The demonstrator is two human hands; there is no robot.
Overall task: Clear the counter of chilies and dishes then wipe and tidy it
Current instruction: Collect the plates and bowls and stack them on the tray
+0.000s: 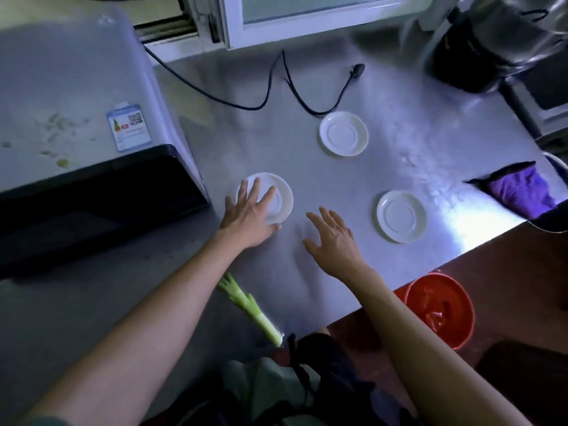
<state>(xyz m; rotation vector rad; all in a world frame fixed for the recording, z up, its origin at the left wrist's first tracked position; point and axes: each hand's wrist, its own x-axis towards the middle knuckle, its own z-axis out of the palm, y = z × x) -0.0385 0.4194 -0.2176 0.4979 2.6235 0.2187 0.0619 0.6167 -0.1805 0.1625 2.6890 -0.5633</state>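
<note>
Left hand [250, 215] lies flat, fingers straight and spread, on the near-left small round white ceramic saucer [278, 196], covering its 8 o'clock half; nothing gripped. Right hand [333, 241] is open, fingers splayed, over the bare brushed steel counter [353, 179], holding nothing, between that saucer and a second white saucer [401, 216] at its 2 o'clock. A third white saucer [343, 133] sits at 12 o'clock, apart from both. Black power cord [295, 93] loops behind it. Pale green leek stalk [252, 309] lies under the left forearm at 6 o'clock. Purple cloth [519, 192] sits at 3 o'clock; round red plastic bucket [439, 309] stands below the counter edge; grey appliance [76, 103] at 9 o'clock.
</note>
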